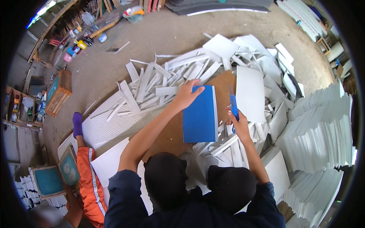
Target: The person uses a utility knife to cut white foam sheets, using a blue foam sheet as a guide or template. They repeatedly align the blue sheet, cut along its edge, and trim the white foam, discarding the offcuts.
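A blue, finely ribbed rectangular sheet point(198, 117) lies over a brown board in front of me, a pale strip showing along its right side. My left hand point(186, 95) grips its upper left corner, with the thumb over the blue face and the other fingers at the top edge. Just right of the sheet, my right hand point(239, 123) holds a blue utility knife point(233, 104). The blade points away from me and stands apart from the sheet. White offcuts lie close under the right hand.
The brown board point(167, 136) is ringed by white strips point(152, 78). A white sheet point(249, 95) lies to its right. Tall stacks of white sheets point(317, 129) stand at the right. Another person in orange trousers point(89, 182) sits at the lower left, near framed screens point(47, 181).
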The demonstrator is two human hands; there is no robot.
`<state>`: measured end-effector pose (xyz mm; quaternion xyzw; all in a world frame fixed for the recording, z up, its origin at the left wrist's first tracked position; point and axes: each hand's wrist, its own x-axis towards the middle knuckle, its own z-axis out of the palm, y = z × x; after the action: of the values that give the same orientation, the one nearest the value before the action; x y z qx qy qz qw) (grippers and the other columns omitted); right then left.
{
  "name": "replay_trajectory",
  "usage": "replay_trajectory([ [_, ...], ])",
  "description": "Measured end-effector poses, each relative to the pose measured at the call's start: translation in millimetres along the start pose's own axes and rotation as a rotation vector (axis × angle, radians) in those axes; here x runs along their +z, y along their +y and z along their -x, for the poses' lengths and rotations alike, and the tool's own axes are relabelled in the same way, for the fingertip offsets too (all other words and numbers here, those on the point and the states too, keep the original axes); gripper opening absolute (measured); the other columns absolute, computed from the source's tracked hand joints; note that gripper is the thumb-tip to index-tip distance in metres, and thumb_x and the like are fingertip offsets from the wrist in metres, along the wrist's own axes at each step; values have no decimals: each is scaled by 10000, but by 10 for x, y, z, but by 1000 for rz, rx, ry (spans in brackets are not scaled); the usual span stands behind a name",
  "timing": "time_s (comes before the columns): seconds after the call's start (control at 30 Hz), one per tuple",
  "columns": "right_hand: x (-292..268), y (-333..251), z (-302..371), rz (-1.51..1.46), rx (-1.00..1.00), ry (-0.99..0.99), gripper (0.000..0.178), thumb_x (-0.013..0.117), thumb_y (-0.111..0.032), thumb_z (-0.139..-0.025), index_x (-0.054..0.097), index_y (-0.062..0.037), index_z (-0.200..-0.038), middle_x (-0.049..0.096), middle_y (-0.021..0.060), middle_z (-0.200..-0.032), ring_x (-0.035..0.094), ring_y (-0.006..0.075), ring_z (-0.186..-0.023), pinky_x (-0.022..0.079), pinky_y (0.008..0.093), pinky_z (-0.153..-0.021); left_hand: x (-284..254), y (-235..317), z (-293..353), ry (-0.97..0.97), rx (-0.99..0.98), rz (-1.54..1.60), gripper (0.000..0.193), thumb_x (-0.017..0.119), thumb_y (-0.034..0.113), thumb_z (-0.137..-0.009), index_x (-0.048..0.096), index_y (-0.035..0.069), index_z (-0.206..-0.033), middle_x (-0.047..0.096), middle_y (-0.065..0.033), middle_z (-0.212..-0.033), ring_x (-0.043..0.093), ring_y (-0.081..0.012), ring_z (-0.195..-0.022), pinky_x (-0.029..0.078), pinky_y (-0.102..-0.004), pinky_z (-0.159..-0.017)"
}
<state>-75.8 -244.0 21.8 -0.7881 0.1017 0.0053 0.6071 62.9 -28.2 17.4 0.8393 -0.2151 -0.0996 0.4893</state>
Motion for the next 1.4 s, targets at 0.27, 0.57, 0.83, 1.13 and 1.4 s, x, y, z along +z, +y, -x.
replay_trajectory([
  [0.27,127,-1527,628,-164,-258,-281,348,446,-289,-927,511,43,-1007,476,31,-479,511,123,-469,414,239,-494,-469,1625,884,-64,260,589,299,517,207,-899,530,-10,-1103,587,-52,-975,549,-98,-837,463,-243,-703],
  [0.57,631,-1690,884,-116,-392,-83,314,506,-297,-896,555,13,-914,570,72,-570,549,114,-524,417,253,-490,-603,1728,1283,262,219,694,188,599,135,-840,608,-23,-942,603,-28,-770,545,-71,-649,436,-201,-564],
  [0.83,774,-1658,834,-84,-177,41,475,450,-447,-892,555,4,-791,505,49,-506,488,102,-433,383,242,-423,-573,1498,1225,215,218,628,139,599,93,-833,611,-15,-919,603,-13,-854,541,-58,-788,421,-204,-704],
  [1.13,882,-1601,688,-157,-235,-77,357,412,-324,-934,489,-25,-754,412,10,-481,395,77,-384,318,226,-366,-624,1427,1232,248,61,746,186,605,150,-832,609,-4,-937,602,-25,-889,527,-72,-851,404,-215,-759],
  [1.4,855,-1582,691,-171,-312,-205,238,356,-224,-950,473,-36,-1037,456,19,-566,427,82,-447,356,234,-418,-617,1447,1253,307,11,810,226,623,203,-817,610,17,-945,599,-15,-870,524,-87,-830,394,-235,-775],
])
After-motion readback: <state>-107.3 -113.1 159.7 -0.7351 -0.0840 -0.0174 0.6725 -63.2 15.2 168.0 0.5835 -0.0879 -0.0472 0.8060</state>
